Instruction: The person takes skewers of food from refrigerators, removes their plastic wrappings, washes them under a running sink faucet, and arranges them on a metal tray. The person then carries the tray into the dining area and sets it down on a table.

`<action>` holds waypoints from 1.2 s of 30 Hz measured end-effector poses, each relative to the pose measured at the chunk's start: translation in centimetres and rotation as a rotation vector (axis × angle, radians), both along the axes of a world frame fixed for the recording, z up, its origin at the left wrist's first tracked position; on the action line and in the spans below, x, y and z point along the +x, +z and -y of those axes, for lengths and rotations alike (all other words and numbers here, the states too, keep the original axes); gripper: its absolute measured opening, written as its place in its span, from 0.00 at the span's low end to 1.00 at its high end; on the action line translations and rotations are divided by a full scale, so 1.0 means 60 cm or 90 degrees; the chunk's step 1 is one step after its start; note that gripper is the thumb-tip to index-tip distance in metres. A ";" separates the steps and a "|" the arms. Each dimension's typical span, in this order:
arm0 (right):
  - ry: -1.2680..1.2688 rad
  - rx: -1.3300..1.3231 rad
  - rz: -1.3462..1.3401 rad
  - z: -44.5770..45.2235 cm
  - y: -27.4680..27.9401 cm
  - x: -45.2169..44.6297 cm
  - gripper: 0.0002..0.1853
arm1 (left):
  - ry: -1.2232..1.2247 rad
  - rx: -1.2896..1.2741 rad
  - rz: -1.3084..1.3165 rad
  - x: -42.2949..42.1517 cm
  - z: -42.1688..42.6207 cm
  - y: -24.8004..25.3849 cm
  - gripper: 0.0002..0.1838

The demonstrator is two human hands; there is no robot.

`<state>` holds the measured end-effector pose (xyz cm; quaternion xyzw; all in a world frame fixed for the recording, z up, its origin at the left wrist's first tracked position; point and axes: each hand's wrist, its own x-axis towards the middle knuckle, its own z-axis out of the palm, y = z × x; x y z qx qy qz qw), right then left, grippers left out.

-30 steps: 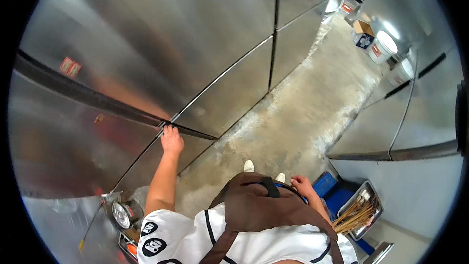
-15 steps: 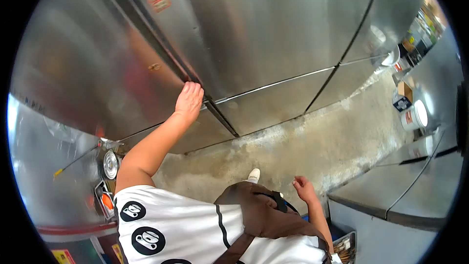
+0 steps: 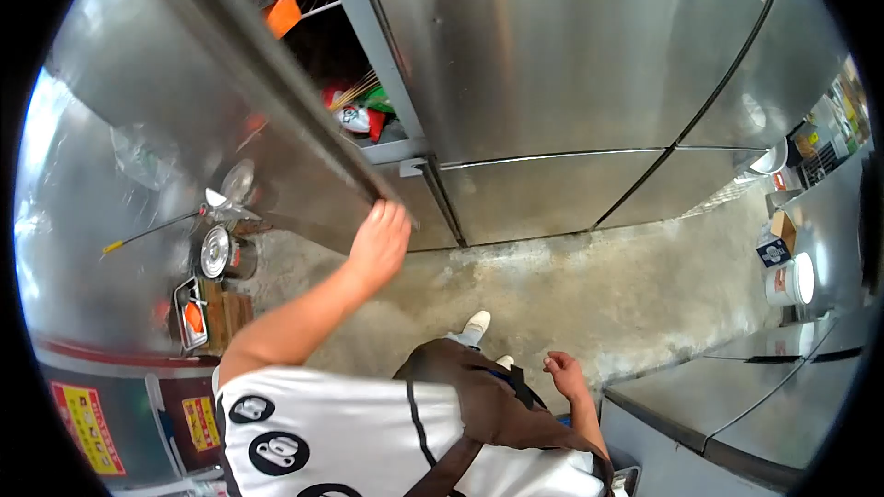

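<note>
My left hand [image 3: 380,237] has its fingers wrapped round the lower edge of a steel cabinet door [image 3: 267,74], which is swung out toward me. Behind the door, the cabinet interior shows an orange item [image 3: 284,14], a red and white package [image 3: 357,118], something green and thin sticks [image 3: 354,90]. My right hand [image 3: 564,374] hangs over the floor beside the brown apron [image 3: 502,405]. Its fingers are curled together, and whether anything small is inside them cannot be made out.
Closed steel doors [image 3: 552,64] stand ahead. A lidded metal pot [image 3: 216,251] and a tray [image 3: 191,315] are at the left. On the right are a white bucket [image 3: 790,280], a cardboard box [image 3: 776,239] and a steel counter edge [image 3: 700,442].
The cabinet door, shut before, has swung outward with my left hand on its edge, exposing the interior. The view has turned to the left.
</note>
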<state>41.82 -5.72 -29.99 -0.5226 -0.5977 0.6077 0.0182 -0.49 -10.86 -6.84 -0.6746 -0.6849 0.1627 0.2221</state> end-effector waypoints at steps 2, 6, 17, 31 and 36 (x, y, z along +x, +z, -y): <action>0.060 0.044 -0.006 -0.001 0.001 -0.021 0.18 | 0.065 0.022 0.202 0.067 0.086 0.017 0.09; 0.225 0.351 -0.069 -0.056 0.043 -0.150 0.18 | 0.089 0.131 0.308 0.125 0.211 0.030 0.12; 0.625 1.238 -0.028 -0.187 0.327 -0.599 0.15 | 0.197 0.250 0.386 0.163 0.358 0.024 0.15; 0.786 1.259 0.440 -0.218 0.358 -0.798 0.14 | 0.307 0.289 0.424 0.178 0.424 0.018 0.14; 0.936 1.143 0.194 -0.098 0.351 -0.601 0.08 | 0.283 0.301 0.456 0.177 0.387 0.025 0.16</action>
